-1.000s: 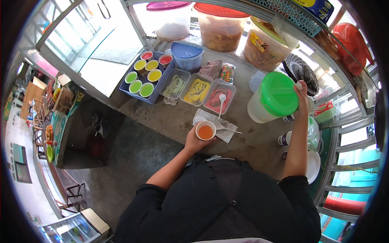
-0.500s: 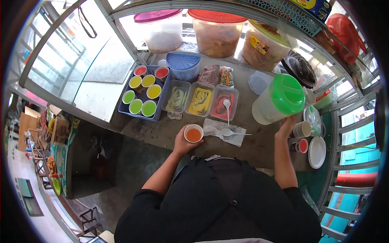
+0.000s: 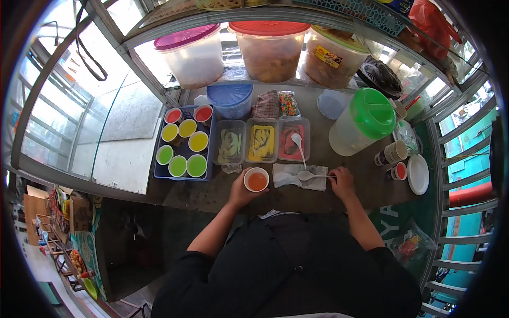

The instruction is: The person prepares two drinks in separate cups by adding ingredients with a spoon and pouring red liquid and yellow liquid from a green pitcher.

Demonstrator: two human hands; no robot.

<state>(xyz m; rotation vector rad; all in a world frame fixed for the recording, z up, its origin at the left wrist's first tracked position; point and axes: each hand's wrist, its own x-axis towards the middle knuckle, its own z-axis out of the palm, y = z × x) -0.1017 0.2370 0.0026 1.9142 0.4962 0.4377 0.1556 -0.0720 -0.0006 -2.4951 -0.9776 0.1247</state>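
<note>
My left hand (image 3: 242, 192) is wrapped round a paper cup (image 3: 256, 180) of orange liquid at the counter's front edge. Right of it, a white spoon (image 3: 313, 175) lies on a crumpled white cloth (image 3: 286, 177). The fingers of my right hand (image 3: 342, 182) are closed at the end of that spoon's handle. Behind the cloth are three clear tubs, with green (image 3: 230, 142), yellow (image 3: 262, 142) and pink (image 3: 294, 132) contents; a second spoon (image 3: 298, 143) rests in the pink one. A green-lidded pitcher (image 3: 352, 124) stands upright beyond my right hand.
A blue tray (image 3: 210, 172) at left holds several cups of red, yellow and green. Behind stand a blue-lidded tub (image 3: 230, 100) and three large lidded containers. At right are stacked cups (image 3: 395, 152), a red-filled cup (image 3: 398, 170) and white plates (image 3: 419, 175). A metal frame surrounds the counter.
My right hand has left the pitcher's side and moved left to the spoon handle on the cloth. The cup remains in my left hand. The camera view has shifted.
</note>
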